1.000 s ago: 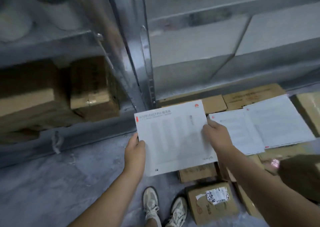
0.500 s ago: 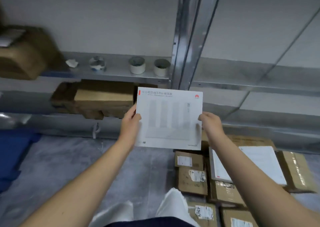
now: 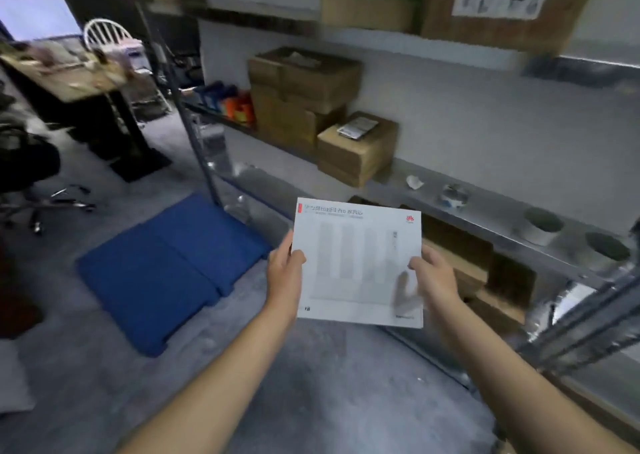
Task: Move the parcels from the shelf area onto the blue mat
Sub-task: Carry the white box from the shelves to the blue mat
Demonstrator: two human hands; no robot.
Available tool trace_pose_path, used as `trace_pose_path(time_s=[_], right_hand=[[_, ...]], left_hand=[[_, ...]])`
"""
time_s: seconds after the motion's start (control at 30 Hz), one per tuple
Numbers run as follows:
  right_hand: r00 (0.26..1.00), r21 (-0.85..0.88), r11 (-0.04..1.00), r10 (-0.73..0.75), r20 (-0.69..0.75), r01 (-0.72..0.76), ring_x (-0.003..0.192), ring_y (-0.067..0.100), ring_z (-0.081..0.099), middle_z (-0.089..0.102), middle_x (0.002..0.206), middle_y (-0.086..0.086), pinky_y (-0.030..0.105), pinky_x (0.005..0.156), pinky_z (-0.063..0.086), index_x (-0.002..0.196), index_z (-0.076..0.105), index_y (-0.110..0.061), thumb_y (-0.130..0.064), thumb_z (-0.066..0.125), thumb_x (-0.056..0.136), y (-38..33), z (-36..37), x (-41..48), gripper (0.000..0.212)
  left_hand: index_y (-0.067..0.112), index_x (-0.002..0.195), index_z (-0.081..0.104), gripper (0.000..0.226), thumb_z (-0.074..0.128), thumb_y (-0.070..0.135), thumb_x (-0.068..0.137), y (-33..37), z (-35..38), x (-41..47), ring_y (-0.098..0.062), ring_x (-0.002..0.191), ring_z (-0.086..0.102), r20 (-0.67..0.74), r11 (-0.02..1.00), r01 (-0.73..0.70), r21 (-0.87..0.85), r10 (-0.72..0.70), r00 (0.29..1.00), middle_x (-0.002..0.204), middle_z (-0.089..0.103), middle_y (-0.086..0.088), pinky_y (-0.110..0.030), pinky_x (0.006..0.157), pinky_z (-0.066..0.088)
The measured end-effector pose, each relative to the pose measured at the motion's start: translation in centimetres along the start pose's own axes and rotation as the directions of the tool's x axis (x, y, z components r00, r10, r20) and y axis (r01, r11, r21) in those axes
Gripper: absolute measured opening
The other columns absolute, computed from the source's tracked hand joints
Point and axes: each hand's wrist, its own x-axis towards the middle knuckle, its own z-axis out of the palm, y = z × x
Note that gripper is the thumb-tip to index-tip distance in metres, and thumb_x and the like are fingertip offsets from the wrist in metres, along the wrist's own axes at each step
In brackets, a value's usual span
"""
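I hold a flat white parcel (image 3: 358, 263), a printed box with a red logo at its top right corner, in front of me at chest height. My left hand (image 3: 285, 273) grips its left edge, thumb on the face. My right hand (image 3: 431, 277) grips its right edge. The blue mat (image 3: 166, 270) lies on the grey floor to the left, below and beside the parcel, with nothing on it.
A metal shelf (image 3: 485, 207) runs along the wall on the right, carrying brown cardboard boxes (image 3: 356, 152) and tape rolls (image 3: 542, 226). A shelf upright (image 3: 197, 131) stands just behind the mat. A desk (image 3: 79, 83) and an office chair (image 3: 27, 169) are at far left.
My view has swung left from the boxes on the floor and the shelf front. The blue mat has come into sight. Both hands still hold the white parcel.
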Motion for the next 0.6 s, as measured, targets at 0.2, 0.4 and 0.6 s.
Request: trace_pose_path(time_s=[0.2,0.4,0.6], right_hand=[[0.971,-0.025,0.998,-0.058,0.230,0.066,0.083,0.004,0.054,0.059,0.086,-0.027,0.028,0.062,0.041,0.080,0.062,-0.045,-0.007,0.049,0.085,-3.6,13.0,1.5,0.040],[0.922,-0.115,0.992,-0.010,0.387,0.059,0.086,0.019,0.057,0.067,0.074,-0.028,0.044,0.084,0.048,0.071,0.070,-0.051,-0.006,0.051,0.080,-6.0,23.9,6.6,0.050],[0.822,-0.147,0.980,-0.027,0.569,0.134,0.081,0.014,0.056,0.061,0.069,-0.038,0.029,0.060,0.043,0.079,0.067,-0.051,-0.014,0.052,0.087,-10.2,37.9,11.3,0.041]], left_hand=[[0.049,0.124,0.059,0.055,0.039,0.012,0.088,0.7,-9.8,5.4,-0.007,0.109,0.053,-0.200,0.995,0.049,-0.090,-0.066,0.978,0.122,0.048,0.006,-0.037,0.098,0.046],[0.045,0.130,0.056,0.053,0.039,0.013,0.092,0.6,-15.3,12.1,-0.006,0.108,0.054,-0.326,0.972,0.118,-0.205,-0.182,0.928,0.127,0.047,0.010,-0.040,0.097,0.049],[0.049,0.128,0.056,0.052,0.041,0.015,0.093,1.9,-22.1,20.8,-0.014,0.106,0.059,-0.505,0.960,0.112,-0.258,-0.233,0.831,0.123,0.048,0.015,-0.044,0.087,0.056]])
